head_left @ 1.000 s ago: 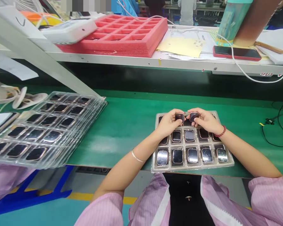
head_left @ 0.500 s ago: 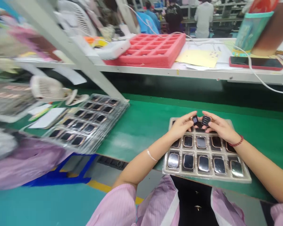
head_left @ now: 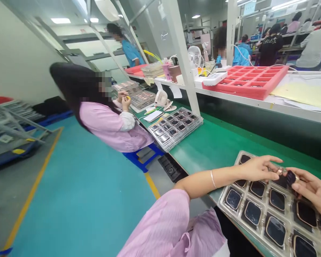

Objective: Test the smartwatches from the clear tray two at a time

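Note:
My right hand [head_left: 311, 187] is closed on a small dark watch case [head_left: 291, 177] with a gold-toned edge, gripped between thumb and fingers. Close to it, on the left, my left hand [head_left: 262, 168] has its index finger stretched out and its thumb apart; no part shows clearly in it. Both are over a clear plastic tray [head_left: 222, 200] on the green bench. Rounded-square watch cases with dark screens and gold rims, such as this one [head_left: 276, 198], lie in its pockets. The right side of the tray is cut off by the frame.
Left along the green bench [head_left: 187, 157] is a stack of similar filled trays [head_left: 173, 142], near a small white fan [head_left: 162, 98]. A co-worker in pink [head_left: 104, 121] sits beyond. A shelf above holds a red foam tray [head_left: 273, 91]. A white post [head_left: 180, 53] rises from the bench.
The view has swung left, bringing the co-worker in pink into sight. My hands appear farther right. The small black piece in my left hand no longer shows; its fingers have spread.

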